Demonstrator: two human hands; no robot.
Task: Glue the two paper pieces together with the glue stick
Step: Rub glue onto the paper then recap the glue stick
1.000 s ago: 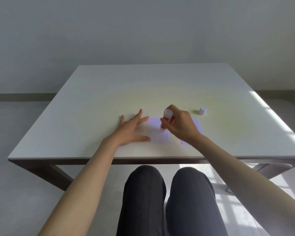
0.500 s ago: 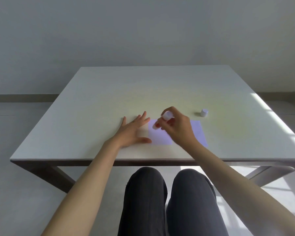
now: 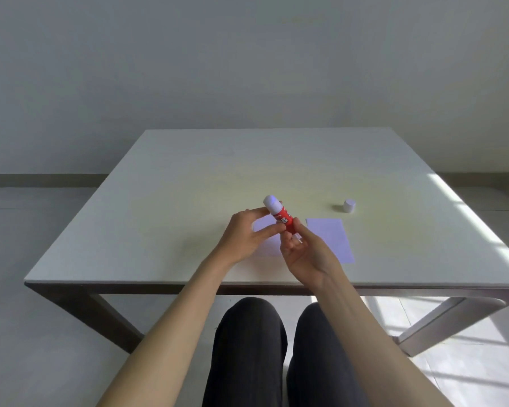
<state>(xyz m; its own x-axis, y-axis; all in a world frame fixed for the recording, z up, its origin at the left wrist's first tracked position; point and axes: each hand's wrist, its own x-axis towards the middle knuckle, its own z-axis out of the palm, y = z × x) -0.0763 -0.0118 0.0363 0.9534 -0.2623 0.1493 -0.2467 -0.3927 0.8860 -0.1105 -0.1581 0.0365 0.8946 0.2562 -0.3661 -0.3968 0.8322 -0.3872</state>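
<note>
A red glue stick (image 3: pixel 282 218) with a white top end is held tilted above the table, white end pointing up and away. My left hand (image 3: pixel 246 235) pinches its upper part with thumb and fingers. My right hand (image 3: pixel 304 252) grips its lower end. Two pale purple paper pieces lie flat on the white table (image 3: pixel 188 183): one piece (image 3: pixel 332 237) shows to the right of my hands, the other piece (image 3: pixel 266 245) is largely hidden under them. The white cap (image 3: pixel 349 205) stands on the table behind the right piece.
The table's front edge runs just below my wrists, with my knees under it. Sunlight falls on the table's right side and the floor there. A plain wall stands behind the table.
My left hand lifted off the left paper and came to the glue stick. My right hand raised the stick off the paper and turned it, so its red body now shows.
</note>
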